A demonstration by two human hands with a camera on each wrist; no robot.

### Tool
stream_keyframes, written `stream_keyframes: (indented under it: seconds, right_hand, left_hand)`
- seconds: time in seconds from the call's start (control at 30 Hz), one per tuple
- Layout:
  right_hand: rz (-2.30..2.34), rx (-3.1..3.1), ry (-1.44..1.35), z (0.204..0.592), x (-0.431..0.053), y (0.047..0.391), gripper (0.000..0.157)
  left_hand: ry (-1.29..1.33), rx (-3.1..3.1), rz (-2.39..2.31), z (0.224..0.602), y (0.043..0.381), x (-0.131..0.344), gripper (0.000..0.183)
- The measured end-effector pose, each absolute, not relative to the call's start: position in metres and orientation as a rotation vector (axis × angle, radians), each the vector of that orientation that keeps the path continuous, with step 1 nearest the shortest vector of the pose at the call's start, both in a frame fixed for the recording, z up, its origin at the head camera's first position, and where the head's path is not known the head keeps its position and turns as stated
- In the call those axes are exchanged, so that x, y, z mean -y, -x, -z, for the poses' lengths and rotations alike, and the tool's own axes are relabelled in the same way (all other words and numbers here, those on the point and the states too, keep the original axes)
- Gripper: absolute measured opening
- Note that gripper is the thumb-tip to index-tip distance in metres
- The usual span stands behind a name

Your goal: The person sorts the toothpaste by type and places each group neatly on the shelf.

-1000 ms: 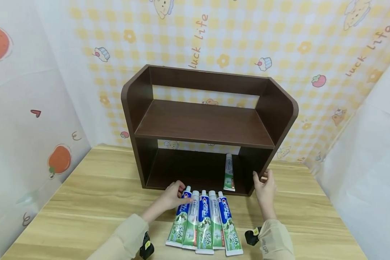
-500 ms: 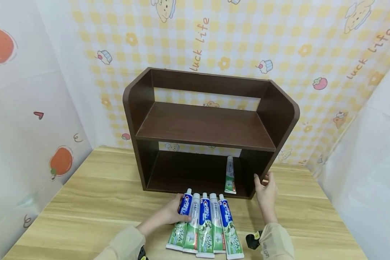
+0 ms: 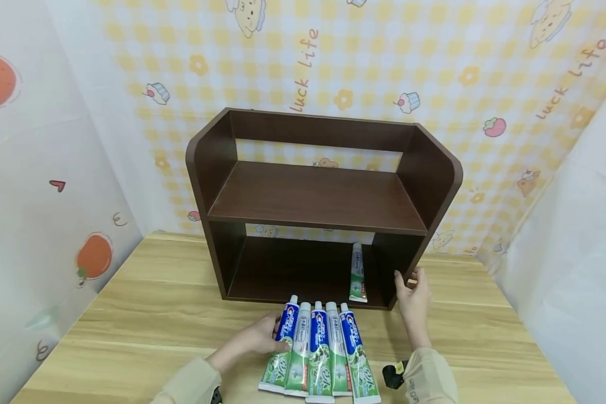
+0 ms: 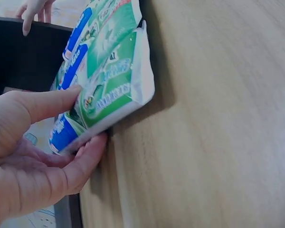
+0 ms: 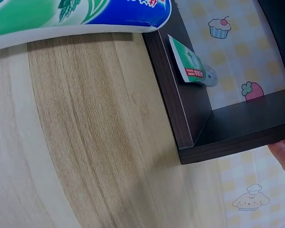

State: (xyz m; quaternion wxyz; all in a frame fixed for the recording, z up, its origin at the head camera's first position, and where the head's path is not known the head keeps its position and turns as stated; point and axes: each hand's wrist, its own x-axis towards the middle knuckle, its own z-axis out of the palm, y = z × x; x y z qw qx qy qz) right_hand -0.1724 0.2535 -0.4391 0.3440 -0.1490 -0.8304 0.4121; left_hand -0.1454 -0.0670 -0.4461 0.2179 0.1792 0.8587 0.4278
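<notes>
Several toothpaste tubes lie side by side in front of the shelf, caps toward it. My left hand (image 3: 256, 338) pinches the leftmost blue-and-green tube (image 3: 287, 325), thumb on top and fingers under its outer edge, as the left wrist view shows. Next to it lies a white-and-green tube (image 3: 299, 350). At the far right of the row is another blue-and-green tube (image 3: 356, 353). My right hand (image 3: 414, 297) grips the right side panel of the dark brown two-tier shelf (image 3: 313, 193), thumb at its front edge. Inside the lower tier, one white-and-green tube (image 3: 357, 275) lies near the right wall.
Around the shelf spreads a light wood-grain table (image 3: 146, 314). A yellow checked cloth (image 3: 333, 56) hangs right behind the shelf, and white printed sheets (image 3: 35, 168) close off the sides.
My left hand has moved down from the cap end to the middle of the leftmost tube and holds it there. The right hand stays on the shelf's side.
</notes>
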Motion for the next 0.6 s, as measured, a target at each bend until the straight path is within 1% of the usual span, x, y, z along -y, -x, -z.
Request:
stream_keyframes:
  seconds: [0.13,0.23,0.4,0.6]
  right_hand:
    - [-1.079,2.169,0.388,0.4386,-0.2545,0.1725,0.019]
    - [-1.085,2.186,0.394,0.4373,-0.2544,0.1717,0.020]
    - [-1.081,2.184,0.390,0.4338,-0.2547,0.1718,0.020]
    - [-1.073,2.179,0.376,0.4337,-0.2527,0.1708,0.019]
  left_hand:
    - [-0.420,-2.361,-1.153,0.4457,0.1459,0.0674,0.046]
    - [-0.390,-2.378,-1.077,0.4462,0.1471,0.0671,0.033]
    - [-0.328,-2.282,-1.084,0.4411,0.1500,0.0641,0.025]
    - [-0.288,-2.276,-1.093,0.4412,0.1480,0.0632,0.020]
